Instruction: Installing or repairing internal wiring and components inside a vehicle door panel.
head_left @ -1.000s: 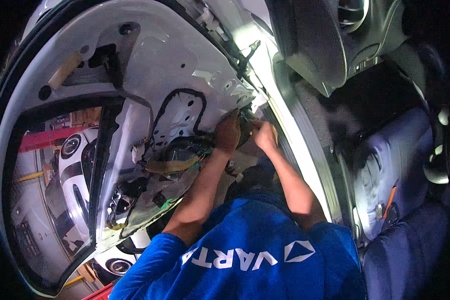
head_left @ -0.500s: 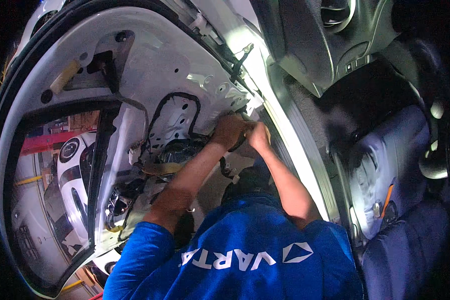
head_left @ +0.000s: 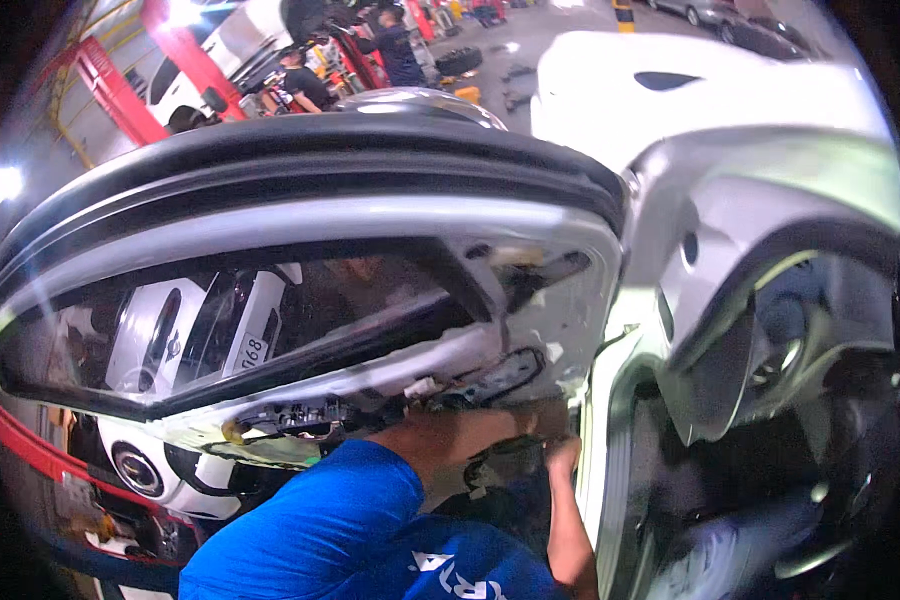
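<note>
White painted metal: one car door (head_left: 573,312) is standing open, its bare inner panel rising just above my hands and its lower hinge-side part lying nearest them. My left hand (head_left: 548,414) is lying in shadow against that lower part, my right hand (head_left: 563,455) is bending in just beside it, near the brightly lit door pillar (head_left: 598,440), and I cannot tell how far either is opening or what it is holding. The panel is showing a black-outlined rounded cutout (head_left: 518,368), a long tapering window (head_left: 365,315) and a glossy white frame.
</note>
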The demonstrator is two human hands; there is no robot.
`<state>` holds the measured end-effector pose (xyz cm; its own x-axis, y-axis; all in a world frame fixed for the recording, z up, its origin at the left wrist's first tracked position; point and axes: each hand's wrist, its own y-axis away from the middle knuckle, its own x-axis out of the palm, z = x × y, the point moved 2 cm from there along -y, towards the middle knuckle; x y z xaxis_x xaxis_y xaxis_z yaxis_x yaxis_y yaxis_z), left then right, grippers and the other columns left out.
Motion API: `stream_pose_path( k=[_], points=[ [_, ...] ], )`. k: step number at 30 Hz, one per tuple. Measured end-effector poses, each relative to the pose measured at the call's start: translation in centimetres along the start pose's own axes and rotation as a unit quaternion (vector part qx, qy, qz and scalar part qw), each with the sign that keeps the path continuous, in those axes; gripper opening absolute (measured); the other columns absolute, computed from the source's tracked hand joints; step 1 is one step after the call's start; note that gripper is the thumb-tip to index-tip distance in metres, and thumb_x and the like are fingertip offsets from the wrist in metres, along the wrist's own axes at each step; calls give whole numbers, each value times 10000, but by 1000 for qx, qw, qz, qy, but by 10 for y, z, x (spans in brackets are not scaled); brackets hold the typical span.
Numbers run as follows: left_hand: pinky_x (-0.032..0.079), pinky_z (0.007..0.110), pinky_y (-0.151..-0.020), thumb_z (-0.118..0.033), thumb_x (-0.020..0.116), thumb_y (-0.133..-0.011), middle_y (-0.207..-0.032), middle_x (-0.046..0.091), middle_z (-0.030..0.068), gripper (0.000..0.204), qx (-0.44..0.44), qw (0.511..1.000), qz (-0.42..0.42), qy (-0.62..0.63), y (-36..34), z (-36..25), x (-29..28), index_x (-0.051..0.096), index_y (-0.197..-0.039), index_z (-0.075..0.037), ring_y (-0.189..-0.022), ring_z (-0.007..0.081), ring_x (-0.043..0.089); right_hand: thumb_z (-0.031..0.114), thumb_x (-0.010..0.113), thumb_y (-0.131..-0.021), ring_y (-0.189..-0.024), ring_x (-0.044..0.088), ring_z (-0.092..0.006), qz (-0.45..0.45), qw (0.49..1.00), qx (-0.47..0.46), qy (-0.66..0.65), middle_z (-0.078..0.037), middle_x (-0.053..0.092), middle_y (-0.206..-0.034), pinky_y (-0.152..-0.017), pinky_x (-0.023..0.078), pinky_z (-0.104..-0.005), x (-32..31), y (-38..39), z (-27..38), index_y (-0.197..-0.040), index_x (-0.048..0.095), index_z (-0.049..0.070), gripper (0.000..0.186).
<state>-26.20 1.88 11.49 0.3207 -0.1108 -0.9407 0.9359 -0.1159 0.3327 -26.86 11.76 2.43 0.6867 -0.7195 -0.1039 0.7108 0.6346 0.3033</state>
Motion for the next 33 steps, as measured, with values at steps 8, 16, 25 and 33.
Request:
stream_pose_path(
  k=[8, 16, 25, 33],
  points=[
    [431, 418, -627, -244, 555, -772, -700, 621, 139, 218, 24, 999, -27, 21, 12, -7, -21, 681, -727, -71, -596, 263, 533, 210, 584, -779, -574, 601, -256, -45, 996, 59, 49, -152, 623, -627, -531, 433, -375, -8, 5, 3, -759, 661, 3, 221],
    [422, 421, -607, -242, 551, -778, -681, 616, 135, 225, 39, 998, -37, 18, 17, -3, -24, 678, -704, -72, -577, 259, 519, 189, 582, -758, -631, 640, -305, -116, 986, -64, 96, -161, 656, -691, -541, 446, -406, -4, 12, 11, -803, 691, 47, 185],
    [412, 424, -584, -241, 546, -784, -661, 611, 130, 236, 56, 997, -55, 17, 21, -3, -27, 675, -678, -74, -554, 255, 503, 185, 588, -717, -698, 617, -384, -97, 984, 19, 148, -236, 619, -731, -574, 446, -429, -15, 29, 55, -781, 650, -8, 213],
    [404, 403, -772, -245, 584, -717, -943, 548, 144, 194, 2, 962, -70, 265, 18, 15, -18, 658, -692, -67, -892, 290, 526, 258, 610, -786, -829, 622, -369, -56, 982, 23, 177, -187, 647, -864, -690, 486, -437, -17, 18, 26, -902, 689, 90, 219]
  ],
)
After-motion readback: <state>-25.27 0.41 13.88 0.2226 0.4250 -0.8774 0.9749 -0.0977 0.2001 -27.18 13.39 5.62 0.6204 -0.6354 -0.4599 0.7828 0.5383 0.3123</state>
